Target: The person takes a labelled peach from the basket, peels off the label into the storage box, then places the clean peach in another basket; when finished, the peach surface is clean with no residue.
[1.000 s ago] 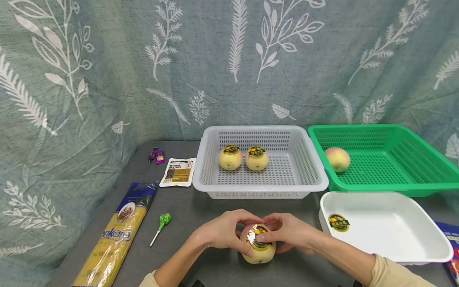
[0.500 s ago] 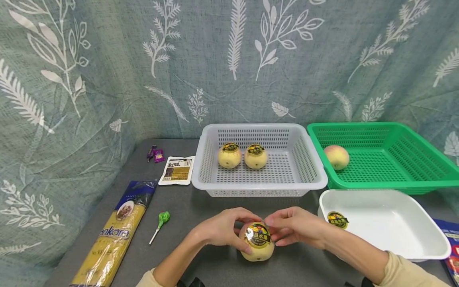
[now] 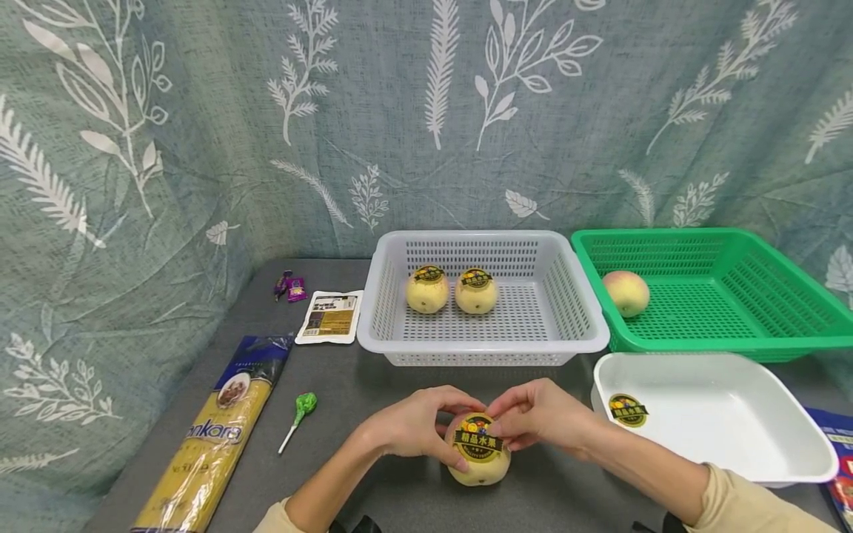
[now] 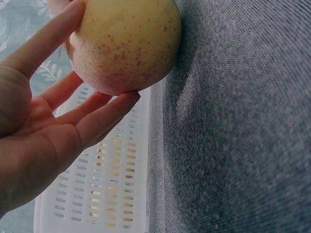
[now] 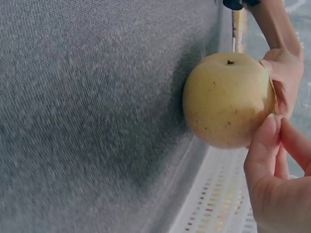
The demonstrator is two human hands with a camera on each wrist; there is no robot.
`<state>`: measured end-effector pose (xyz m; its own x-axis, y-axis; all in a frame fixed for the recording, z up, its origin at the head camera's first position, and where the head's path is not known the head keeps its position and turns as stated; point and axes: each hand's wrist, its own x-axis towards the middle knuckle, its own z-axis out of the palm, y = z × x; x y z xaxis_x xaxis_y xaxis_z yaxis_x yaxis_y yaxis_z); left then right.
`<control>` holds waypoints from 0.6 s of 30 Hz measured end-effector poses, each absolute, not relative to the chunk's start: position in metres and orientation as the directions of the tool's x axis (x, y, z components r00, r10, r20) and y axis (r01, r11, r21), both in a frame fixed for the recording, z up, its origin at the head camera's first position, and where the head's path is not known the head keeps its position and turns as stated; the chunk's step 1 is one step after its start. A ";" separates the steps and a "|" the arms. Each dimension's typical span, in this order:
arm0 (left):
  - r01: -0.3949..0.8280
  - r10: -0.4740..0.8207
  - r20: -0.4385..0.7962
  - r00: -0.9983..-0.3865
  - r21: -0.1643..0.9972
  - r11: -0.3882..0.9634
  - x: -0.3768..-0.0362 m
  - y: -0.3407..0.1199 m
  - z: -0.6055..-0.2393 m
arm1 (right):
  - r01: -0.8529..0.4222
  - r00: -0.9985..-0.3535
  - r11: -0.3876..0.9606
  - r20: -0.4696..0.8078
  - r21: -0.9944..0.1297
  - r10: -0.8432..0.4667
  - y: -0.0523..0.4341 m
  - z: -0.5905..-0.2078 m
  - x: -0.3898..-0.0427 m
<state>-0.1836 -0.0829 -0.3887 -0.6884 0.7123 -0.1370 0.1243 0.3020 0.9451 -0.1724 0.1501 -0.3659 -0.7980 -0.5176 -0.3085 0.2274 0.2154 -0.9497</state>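
A yellow apple with a red blush stands on the grey cloth, a round black-and-gold sticker on its upper side. My left hand holds it from the left, thumb on the near side and fingers behind. At the sticker's right edge my right hand pinches with thumb and index finger. In the right wrist view the right hand has these fingertips together on that thin edge, beside the apple. The left wrist view shows the left fingers curled under the apple.
Behind stands a pale grey basket holding two stickered apples. A green basket with one plain apple and a white tub with a sticker on its wall are to the right. Leftward lie a spaghetti pack, lollipop and white-edged packet.
My right thumb first lay on the sticker, then the hand drew back to the right edge. Now its thumb and index finger pinch there. The left hand keeps its hold.
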 end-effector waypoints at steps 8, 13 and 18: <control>0.132 0.706 -0.138 -0.695 0.940 0.314 -0.184 -0.083 -0.389 | 0.153 -0.840 0.280 -0.273 -0.948 -0.469 0.203 -0.334 -0.194; 0.127 0.700 -0.142 -0.700 0.940 0.317 -0.183 -0.083 -0.390 | 0.124 -0.849 0.351 -0.282 -0.928 -0.447 0.272 -0.330 -0.203; 0.127 0.704 -0.143 -0.696 0.940 0.317 -0.183 -0.083 -0.389 | 0.146 -0.858 0.425 -0.328 -0.893 -0.395 0.330 -0.353 -0.199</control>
<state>-0.1829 -0.0832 -0.3892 -0.6960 0.7036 -0.1432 0.1271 0.3171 0.9399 -0.1986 0.3298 -0.3531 -0.8578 -0.3953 -0.3284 0.1461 0.4252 -0.8932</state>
